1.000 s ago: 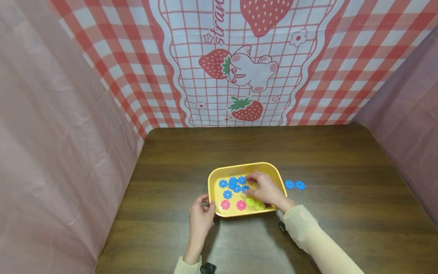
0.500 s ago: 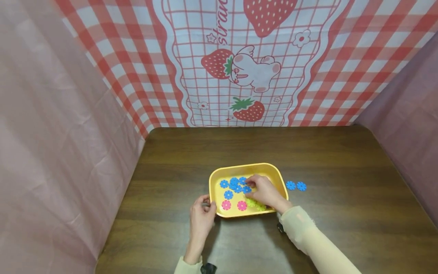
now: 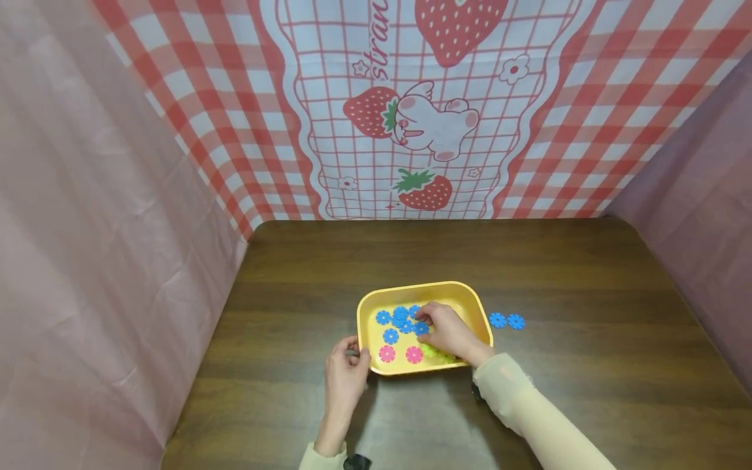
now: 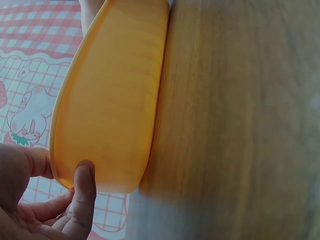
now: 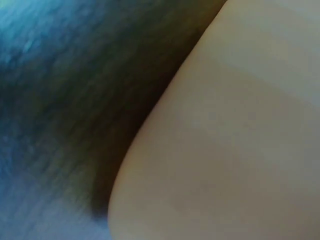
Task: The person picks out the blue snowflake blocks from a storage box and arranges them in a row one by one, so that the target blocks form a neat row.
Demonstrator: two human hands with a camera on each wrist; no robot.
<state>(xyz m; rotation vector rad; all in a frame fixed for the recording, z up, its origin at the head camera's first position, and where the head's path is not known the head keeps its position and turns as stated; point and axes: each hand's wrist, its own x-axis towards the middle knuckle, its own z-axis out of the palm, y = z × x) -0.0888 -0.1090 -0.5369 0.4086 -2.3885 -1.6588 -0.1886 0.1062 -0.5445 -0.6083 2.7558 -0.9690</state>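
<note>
Your left hand [image 3: 345, 371] pinches the corner of the yellow tray [image 4: 110, 95] nearest it; tray's on the bench [image 3: 305, 274] between your hands. Right hand [image 3: 449, 329] is inside, fingers bent over the blue discs [image 3: 390, 336]; can't tell if it's grasping one, right wrist view is all blur. Discs look like light, thin, stiff plastic, probably slick when flat: take them by the notched edge. Tray looks light enough to skid, so bracing that corner makes sense. Also inside: two pink discs [image 3: 414, 354] left of your right palm, yellow-green discs [image 3: 435, 353] half hidden beneath it. Loose blue pair [image 3: 497, 320] outside, right of that hand.
</note>
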